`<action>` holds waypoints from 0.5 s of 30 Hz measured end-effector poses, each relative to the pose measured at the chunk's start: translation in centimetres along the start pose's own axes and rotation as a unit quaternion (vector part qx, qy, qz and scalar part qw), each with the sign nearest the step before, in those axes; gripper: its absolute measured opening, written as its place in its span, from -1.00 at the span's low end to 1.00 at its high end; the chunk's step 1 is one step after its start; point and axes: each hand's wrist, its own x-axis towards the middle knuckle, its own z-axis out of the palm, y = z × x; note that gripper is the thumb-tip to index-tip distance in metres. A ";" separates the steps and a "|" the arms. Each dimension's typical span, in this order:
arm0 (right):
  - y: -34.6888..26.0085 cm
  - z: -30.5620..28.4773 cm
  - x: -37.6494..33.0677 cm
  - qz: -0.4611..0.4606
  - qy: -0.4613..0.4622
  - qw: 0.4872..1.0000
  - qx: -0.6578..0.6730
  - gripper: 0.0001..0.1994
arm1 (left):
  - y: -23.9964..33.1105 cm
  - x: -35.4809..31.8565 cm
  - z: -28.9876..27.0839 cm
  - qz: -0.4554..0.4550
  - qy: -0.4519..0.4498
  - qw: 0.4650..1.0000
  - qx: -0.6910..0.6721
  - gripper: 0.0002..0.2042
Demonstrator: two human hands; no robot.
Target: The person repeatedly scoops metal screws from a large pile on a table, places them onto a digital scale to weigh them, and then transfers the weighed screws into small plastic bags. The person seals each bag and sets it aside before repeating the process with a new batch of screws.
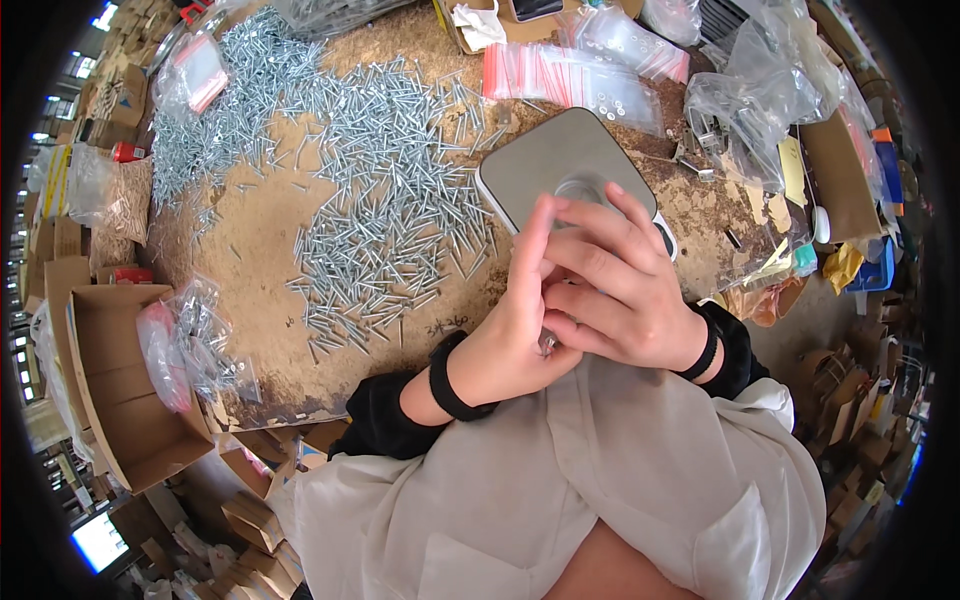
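Observation:
In front of my chest, my left hand (510,345) is cupped, its palm turned toward my right hand (635,290). The curled fingers of the right hand reach into that palm and cover most of it. A few small shiny metal pieces (548,343) show low between the hands; their exact kind is hidden. Just beyond the fingertips lies a flat scale (535,155) with a grey metal top. A round clear dish (578,187) on it is partly hidden by my fingers. Left of the scale, loose silver screws (380,210) are spread in a large pile over the worn tabletop.
Clear zip bags with red edges (520,72) lie beyond the scale, some holding small rings. Crumpled plastic bags (765,95) and metal brackets (692,155) sit at the far right. An open cardboard box (135,400) stands at the table's left edge, beside bagged parts (205,345).

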 end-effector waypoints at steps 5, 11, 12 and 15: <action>0.5 -0.2 -0.1 0.006 0.000 0.999 0.053 -0.82 | -0.1 -0.1 0.0 0.026 -0.022 0.998 -0.045 0.17; 0.9 0.1 -0.4 0.018 0.016 0.992 0.124 -0.84 | -0.1 0.1 0.4 0.058 -0.012 0.993 -0.100 0.12; 1.0 0.1 -0.5 0.022 0.021 0.990 0.139 -0.84 | 0.0 0.1 0.6 0.069 0.000 0.991 -0.112 0.09; 1.0 0.0 -0.4 0.025 -0.004 0.989 0.149 -0.82 | 0.0 0.1 0.3 0.068 -0.001 0.996 -0.063 0.11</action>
